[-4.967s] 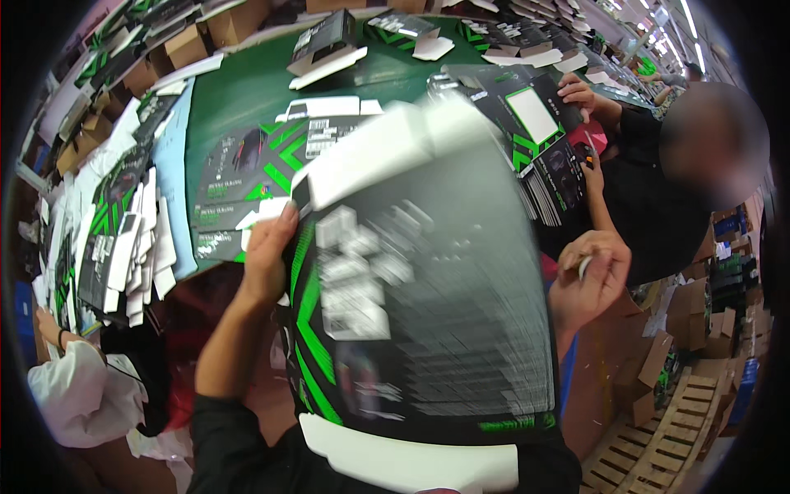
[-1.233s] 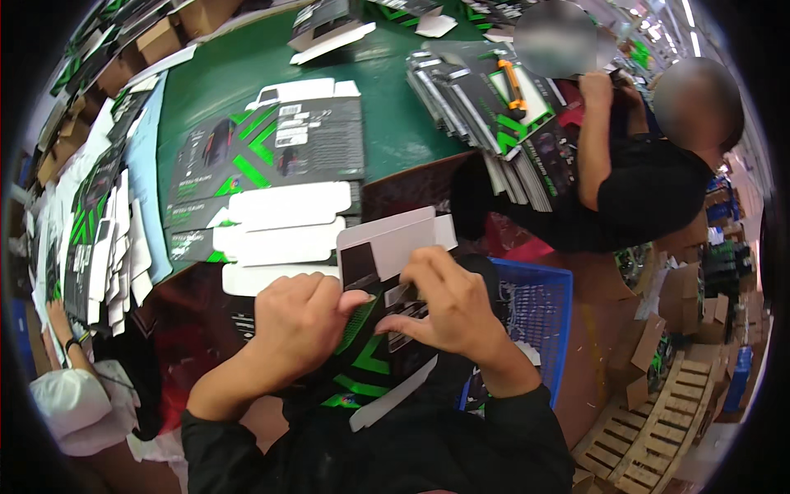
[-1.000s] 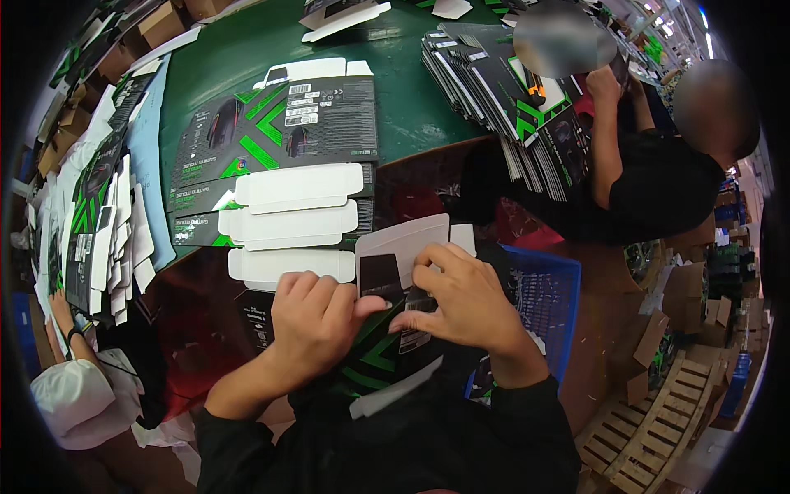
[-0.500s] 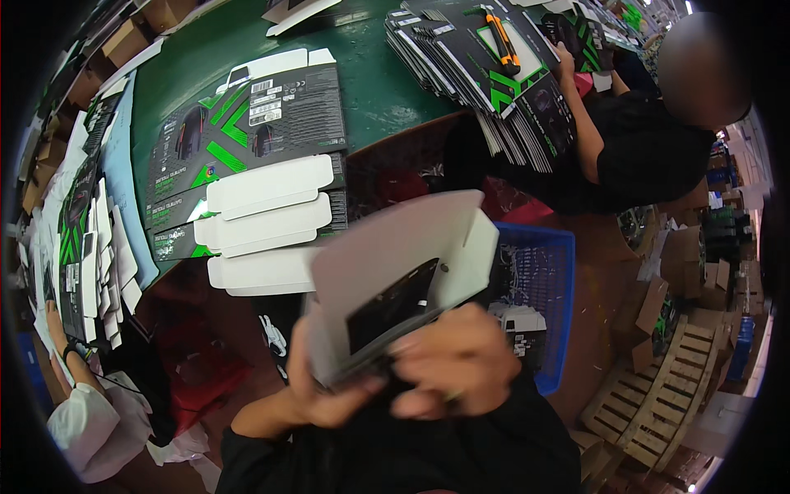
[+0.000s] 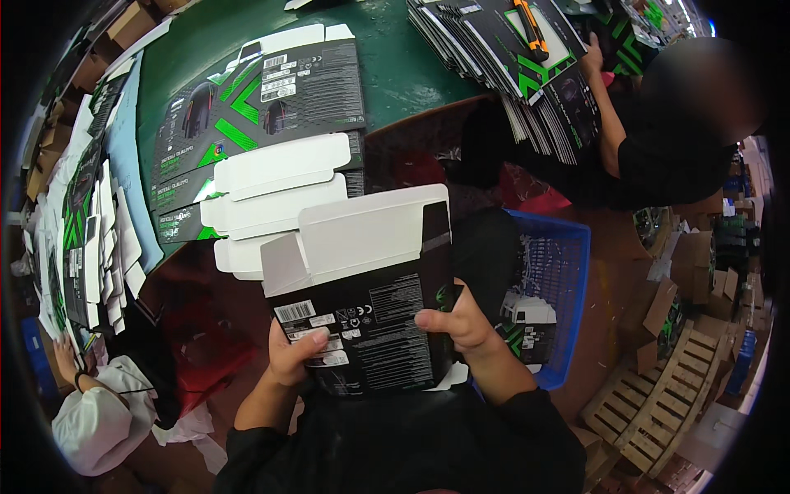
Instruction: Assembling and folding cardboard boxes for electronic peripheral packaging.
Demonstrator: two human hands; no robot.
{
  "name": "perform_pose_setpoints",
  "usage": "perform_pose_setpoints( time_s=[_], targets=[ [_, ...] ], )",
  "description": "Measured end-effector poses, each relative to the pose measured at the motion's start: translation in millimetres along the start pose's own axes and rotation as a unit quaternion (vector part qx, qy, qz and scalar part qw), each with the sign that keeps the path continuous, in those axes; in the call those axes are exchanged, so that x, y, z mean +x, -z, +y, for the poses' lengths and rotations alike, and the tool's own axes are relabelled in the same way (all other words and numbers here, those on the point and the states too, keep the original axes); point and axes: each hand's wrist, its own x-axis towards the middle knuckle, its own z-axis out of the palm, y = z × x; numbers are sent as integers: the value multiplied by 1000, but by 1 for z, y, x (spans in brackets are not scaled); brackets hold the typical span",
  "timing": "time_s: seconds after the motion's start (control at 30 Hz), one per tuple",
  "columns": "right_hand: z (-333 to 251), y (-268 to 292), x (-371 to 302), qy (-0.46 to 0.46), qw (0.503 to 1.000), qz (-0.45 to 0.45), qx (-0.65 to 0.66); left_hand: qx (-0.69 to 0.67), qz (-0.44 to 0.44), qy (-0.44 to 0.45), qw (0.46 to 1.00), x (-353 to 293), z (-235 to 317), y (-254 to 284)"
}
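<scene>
A black cardboard box point(image 5: 387, 329) is held in front of my body, its printed panel with a barcode label facing up. White inner flaps point(image 5: 370, 235) stand open along its far end. My left hand point(image 5: 290, 350) grips the left side, thumb on the panel. My right hand point(image 5: 461, 323) grips the right side, thumb also on top and fingers hidden beneath. Just beyond the box, a stack of flat black-and-green cartons point(image 5: 321, 99) with white flaps overhangs the green table point(image 5: 395, 78).
To the right stands a blue plastic crate point(image 5: 568, 329) with cartons inside. An orange-and-black utility knife point(image 5: 532, 31) lies on another carton stack point(image 5: 485, 62), beside a co-worker in black point(image 5: 666, 165). More cartons point(image 5: 90, 255) and a white-sleeved person point(image 5: 107, 412) are at left; wooden pallets point(image 5: 675, 395) at right.
The box has turned from an upright tilt, its open inside showing, to its printed panel facing up. My right hand has moved from across its near side to its right edge.
</scene>
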Motion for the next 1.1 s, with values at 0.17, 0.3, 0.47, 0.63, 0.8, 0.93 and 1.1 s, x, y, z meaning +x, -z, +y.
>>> perform_pose_setpoints(
  time_s=[0.17,0.3,0.47,0.63,0.8,0.93,1.1],
  targets=[
    [0,8,8,54,899,110,-421,-68,-54,14,996,4,2,6],
    [0,19,17,282,883,151,-344,115,-84,-82,986,8,-8,8],
    [10,40,38,338,841,28,-421,397,-137,-184,888,30,-5,5],
    [44,51,29,445,819,35,-360,483,-61,-295,822,26,-31,8],
    [59,42,22,468,790,101,-383,392,-61,-360,844,16,-45,12],
    [63,35,24,506,770,90,-378,391,-23,-370,842,10,-51,22],
    [55,21,15,389,843,86,-361,289,-61,-459,838,7,-59,24]
  ],
)
